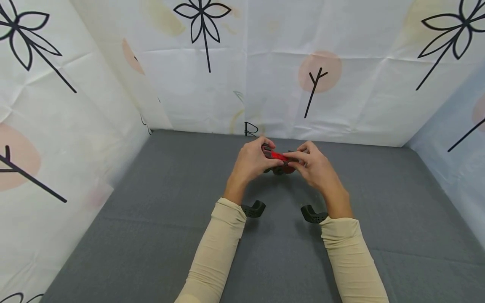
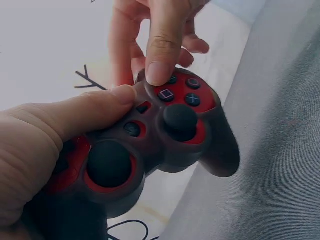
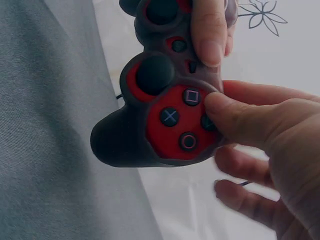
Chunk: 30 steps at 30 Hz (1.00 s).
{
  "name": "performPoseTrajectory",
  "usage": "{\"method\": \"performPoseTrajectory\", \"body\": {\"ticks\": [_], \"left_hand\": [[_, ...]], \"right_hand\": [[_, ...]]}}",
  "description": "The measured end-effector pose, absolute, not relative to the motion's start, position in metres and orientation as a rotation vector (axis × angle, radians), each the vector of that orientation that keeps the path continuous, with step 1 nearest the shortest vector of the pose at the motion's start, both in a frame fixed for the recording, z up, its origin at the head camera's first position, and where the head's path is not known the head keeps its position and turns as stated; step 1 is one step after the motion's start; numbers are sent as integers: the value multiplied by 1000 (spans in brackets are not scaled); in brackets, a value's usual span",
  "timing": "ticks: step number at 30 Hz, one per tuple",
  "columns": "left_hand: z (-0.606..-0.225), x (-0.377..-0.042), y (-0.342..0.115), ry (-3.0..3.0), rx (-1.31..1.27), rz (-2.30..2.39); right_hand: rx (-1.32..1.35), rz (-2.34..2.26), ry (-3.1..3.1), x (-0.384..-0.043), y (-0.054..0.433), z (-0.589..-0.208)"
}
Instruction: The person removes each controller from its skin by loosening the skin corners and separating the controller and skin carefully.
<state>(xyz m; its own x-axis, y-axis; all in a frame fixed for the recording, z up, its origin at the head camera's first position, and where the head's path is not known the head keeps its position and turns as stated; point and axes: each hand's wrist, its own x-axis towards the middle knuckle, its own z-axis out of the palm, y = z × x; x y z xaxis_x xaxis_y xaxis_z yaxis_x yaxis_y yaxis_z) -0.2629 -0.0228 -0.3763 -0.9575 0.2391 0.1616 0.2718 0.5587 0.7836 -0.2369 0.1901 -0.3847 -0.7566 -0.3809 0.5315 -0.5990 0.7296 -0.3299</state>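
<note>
A red and black game controller (image 2: pixel 150 117) in a dark, see-through cover is held up between both hands over the grey table. In the head view my left hand (image 1: pixel 251 159) grips its left side, the thumb lying across the front face near the middle buttons. My right hand (image 1: pixel 312 166) pinches the upper right edge, with the thumb (image 3: pixel 225 112) by the square and triangle buttons. Behind the edge lies the index finger; the other right fingers are spread loosely. Both thumbsticks and the cross and circle buttons show in the right wrist view.
Grey cloth (image 1: pixel 182 181) covers the table. White sheets (image 1: pixel 276 92) printed with flowers and trees rise behind it and at both sides. A black wrist mount (image 1: pixel 254 209) sticks out from the left wrist, and another mount (image 1: pixel 313 214) from the right.
</note>
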Motion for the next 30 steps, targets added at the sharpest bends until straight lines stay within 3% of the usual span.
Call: {"method": "performPoseTrajectory", "body": {"ticks": [16,30], "left_hand": [[-376,-267,-34,-2850,-437,-1515],[-371,-261,-25,-2957,-467,-1298]], "right_hand": [[888,664,-2412,-239,186,-390],[916,887,-2875,-232,192,-374]]}}
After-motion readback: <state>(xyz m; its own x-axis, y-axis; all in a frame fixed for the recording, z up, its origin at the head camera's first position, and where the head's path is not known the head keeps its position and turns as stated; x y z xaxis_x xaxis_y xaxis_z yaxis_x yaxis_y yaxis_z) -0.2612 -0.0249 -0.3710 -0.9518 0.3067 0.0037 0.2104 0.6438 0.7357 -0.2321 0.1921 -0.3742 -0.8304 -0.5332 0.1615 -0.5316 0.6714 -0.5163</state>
